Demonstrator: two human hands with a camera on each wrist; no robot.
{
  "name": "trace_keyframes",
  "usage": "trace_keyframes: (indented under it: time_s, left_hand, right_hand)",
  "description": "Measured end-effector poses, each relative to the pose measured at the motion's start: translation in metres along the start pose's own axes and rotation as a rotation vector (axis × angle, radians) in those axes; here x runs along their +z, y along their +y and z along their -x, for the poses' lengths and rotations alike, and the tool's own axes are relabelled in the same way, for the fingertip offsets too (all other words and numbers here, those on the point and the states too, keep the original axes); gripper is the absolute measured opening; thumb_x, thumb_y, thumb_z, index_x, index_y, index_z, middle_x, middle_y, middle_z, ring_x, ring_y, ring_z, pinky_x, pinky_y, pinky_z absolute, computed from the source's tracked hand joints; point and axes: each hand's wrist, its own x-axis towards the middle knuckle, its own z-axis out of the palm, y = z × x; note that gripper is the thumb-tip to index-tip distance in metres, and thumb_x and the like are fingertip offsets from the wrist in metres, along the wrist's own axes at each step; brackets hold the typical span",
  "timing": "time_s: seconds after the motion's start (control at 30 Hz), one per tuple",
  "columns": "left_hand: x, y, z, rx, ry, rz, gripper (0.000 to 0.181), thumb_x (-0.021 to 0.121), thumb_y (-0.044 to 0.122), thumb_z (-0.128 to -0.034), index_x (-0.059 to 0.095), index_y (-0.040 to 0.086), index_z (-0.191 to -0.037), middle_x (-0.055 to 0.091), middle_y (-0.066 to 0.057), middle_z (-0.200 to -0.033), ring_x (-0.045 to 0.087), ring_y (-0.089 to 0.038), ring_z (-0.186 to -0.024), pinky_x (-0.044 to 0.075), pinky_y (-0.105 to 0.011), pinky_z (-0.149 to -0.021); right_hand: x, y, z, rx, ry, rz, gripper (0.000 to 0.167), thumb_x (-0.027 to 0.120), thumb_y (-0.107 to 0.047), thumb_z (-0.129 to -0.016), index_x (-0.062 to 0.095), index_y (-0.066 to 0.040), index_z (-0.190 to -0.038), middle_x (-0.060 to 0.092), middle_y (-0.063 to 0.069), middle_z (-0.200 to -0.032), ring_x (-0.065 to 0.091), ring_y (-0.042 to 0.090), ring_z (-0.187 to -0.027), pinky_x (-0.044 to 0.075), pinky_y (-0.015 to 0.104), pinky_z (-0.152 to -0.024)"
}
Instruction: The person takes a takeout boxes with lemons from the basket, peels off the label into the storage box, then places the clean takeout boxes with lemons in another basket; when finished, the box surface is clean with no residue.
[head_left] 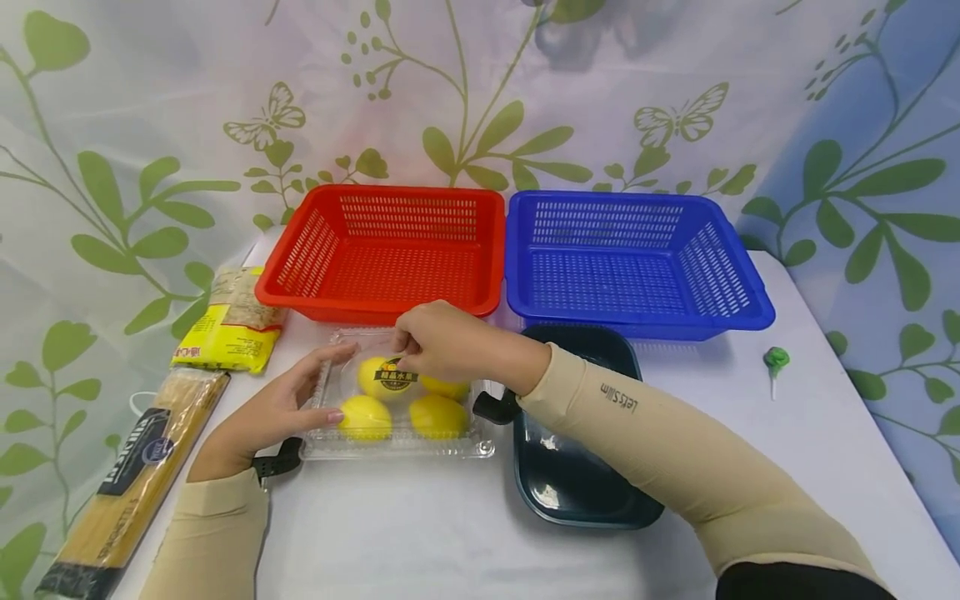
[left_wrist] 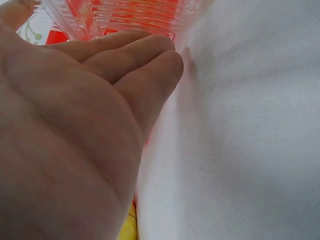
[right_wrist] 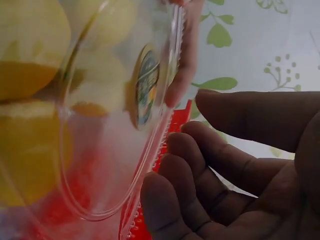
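Observation:
A clear plastic clamshell box (head_left: 401, 446) holding several lemons (head_left: 438, 417) lies on the table, with a dark and gold label (head_left: 395, 377) on its lid. My left hand (head_left: 273, 408) is at the box's left side, its thumb over the lid and its fingers extended along the edge. In the left wrist view the straight fingers (left_wrist: 145, 75) lie by the ribbed plastic. Over the far part of the lid hovers my right hand (head_left: 450, 342). The right wrist view has its fingers (right_wrist: 187, 175) loosely bent near the lid's rim, the thumb apart, nothing held between them.
Behind the box stand a red basket (head_left: 378, 314) and a blue basket (head_left: 637, 321). A dark tray (head_left: 585, 492) lies under the right forearm. At left are a yellow bag (head_left: 232, 325) and a noodle pack (head_left: 142, 475); a green lollipop (head_left: 776, 360) lies far right.

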Motion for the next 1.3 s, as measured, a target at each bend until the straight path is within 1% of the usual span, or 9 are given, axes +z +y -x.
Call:
trace_keyframes:
  time_s: [0.1, 0.27, 0.33, 0.47, 0.57, 0.9, 1.07, 1.2, 1.3]
  left_hand:
    - [0.000, 0.001, 0.000, 0.001, -0.001, 0.010, 0.084, 0.081, 0.015, -0.0899, 0.039, 0.028, -0.161, 0.034, 0.004, -0.168, 0.015, -0.024, -0.157, 0.014, -0.069, -0.119]
    - [0.000, 0.001, 0.000, 0.007, -0.005, 0.010, 0.084, 0.081, 0.015, -0.0901, 0.039, 0.026, -0.162, 0.033, 0.005, -0.168, 0.014, -0.023, -0.157, 0.013, -0.067, -0.120]
    - [0.000, 0.001, 0.000, 0.008, -0.006, 0.012, 0.084, 0.081, 0.014, -0.0903, 0.038, 0.026, -0.162, 0.033, 0.005, -0.168, 0.013, -0.023, -0.157, 0.015, -0.058, -0.123]
    - [0.000, 0.000, -0.001, 0.015, -0.010, 0.027, 0.085, 0.081, 0.012, -0.0903, 0.038, 0.026, -0.163, 0.033, 0.004, -0.168, 0.013, -0.022, -0.157, 0.017, -0.029, -0.122]
    - [0.000, 0.000, -0.001, 0.024, -0.012, 0.032, 0.085, 0.080, 0.012, -0.0906, 0.038, 0.025, -0.163, 0.033, 0.003, -0.168, 0.014, -0.022, -0.157, 0.018, -0.018, -0.117]
    - [-0.001, 0.001, 0.000, 0.037, -0.020, 0.037, 0.084, 0.079, 0.010, -0.0911, 0.038, 0.022, -0.163, 0.033, -0.003, -0.168, 0.013, -0.021, -0.158, 0.018, -0.017, -0.116]
    - [0.000, 0.001, 0.000, 0.042, -0.017, 0.037, 0.084, 0.080, 0.011, -0.0907, 0.038, 0.023, -0.162, 0.033, -0.001, -0.168, 0.014, -0.020, -0.157, 0.018, -0.017, -0.117]
    - [0.000, 0.001, 0.000, 0.050, -0.018, 0.029, 0.084, 0.080, 0.011, -0.0903, 0.038, 0.021, -0.162, 0.033, -0.002, -0.168, 0.015, -0.021, -0.157, 0.019, -0.020, -0.117]
    - [0.000, 0.001, 0.000, 0.055, -0.019, 0.038, 0.084, 0.080, 0.010, -0.0906, 0.038, 0.021, -0.162, 0.033, -0.003, -0.168, 0.016, -0.020, -0.157, 0.019, -0.019, -0.117]
  right_hand:
    - [0.000, -0.001, -0.009, 0.040, -0.033, 0.042, 0.018, 0.077, -0.019, -0.100, 0.075, -0.008, -0.114, 0.067, -0.003, -0.096, 0.061, 0.015, -0.091, 0.051, 0.023, -0.082]
    - [0.001, 0.001, -0.020, 0.058, -0.059, 0.066, 0.015, 0.079, -0.019, -0.098, 0.075, -0.009, -0.109, 0.068, -0.004, -0.097, 0.061, 0.015, -0.091, 0.052, 0.024, -0.081]
    - [0.001, 0.002, -0.023, 0.061, -0.068, 0.074, 0.014, 0.079, -0.019, -0.098, 0.075, -0.009, -0.107, 0.069, -0.004, -0.096, 0.061, 0.015, -0.090, 0.052, 0.024, -0.080]
    - [0.004, 0.002, -0.026, 0.064, -0.077, 0.105, 0.012, 0.080, -0.020, -0.097, 0.075, -0.010, -0.102, 0.069, -0.004, -0.093, 0.061, 0.015, -0.086, 0.052, 0.023, -0.076]
    - [0.006, 0.001, -0.027, 0.066, -0.076, 0.134, 0.012, 0.081, -0.019, -0.097, 0.073, -0.010, -0.099, 0.068, -0.004, -0.090, 0.061, 0.015, -0.084, 0.051, 0.022, -0.075]
    - [0.012, -0.004, -0.028, 0.087, -0.056, 0.194, 0.011, 0.079, -0.018, -0.098, 0.072, -0.009, -0.097, 0.067, -0.003, -0.087, 0.063, 0.014, -0.081, 0.053, 0.022, -0.073]
    - [0.015, -0.005, -0.028, 0.076, -0.037, 0.184, 0.007, 0.075, -0.013, -0.099, 0.074, -0.008, -0.094, 0.067, -0.003, -0.083, 0.062, 0.014, -0.077, 0.053, 0.022, -0.070]
    - [0.017, -0.004, -0.025, 0.045, -0.032, 0.164, 0.013, 0.071, -0.009, -0.101, 0.071, -0.010, -0.088, 0.065, -0.003, -0.078, 0.059, 0.013, -0.070, 0.050, 0.021, -0.063]
    - [0.019, -0.004, -0.021, -0.009, -0.054, 0.143, 0.016, 0.067, -0.009, -0.102, 0.067, -0.011, -0.085, 0.061, -0.003, -0.075, 0.057, 0.012, -0.066, 0.047, 0.020, -0.058]
